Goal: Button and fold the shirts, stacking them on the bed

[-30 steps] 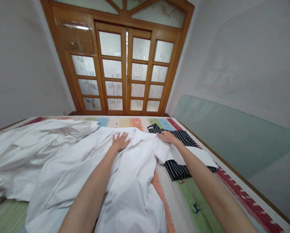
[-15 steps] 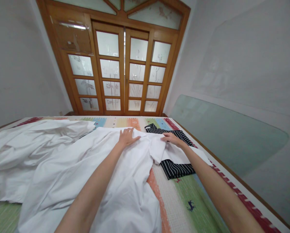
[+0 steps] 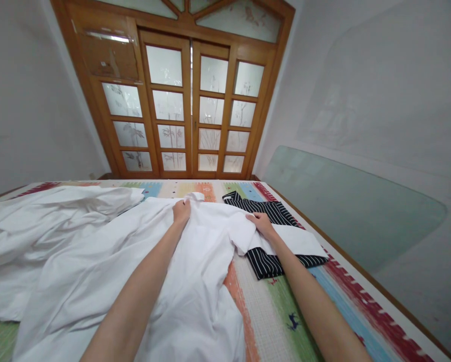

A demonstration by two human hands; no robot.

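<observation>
A white shirt (image 3: 206,241) lies spread out, and its collar end (image 3: 196,196) stands up a little at the far side. My left hand (image 3: 181,211) is closed on the cloth near the collar. To the right, my right hand (image 3: 261,223) pinches the shirt at the shoulder and sleeve. White cloth (image 3: 298,240) continues past that hand and lies over a folded black garment with white stripes (image 3: 266,264). The fingertips of both hands are partly hidden by the folds.
Another rumpled white garment (image 3: 59,221) lies at the left, against the shirt. A colourful striped cloth (image 3: 261,311) with small animal figures covers the surface beneath. Wooden doors with glass panes (image 3: 192,110) stand beyond the far edge; a pale glass panel (image 3: 353,206) is at the right wall.
My left hand has gone from lying spread on the shirt to gripping it near the collar, which is now lifted. My right hand has shifted slightly left and nearer.
</observation>
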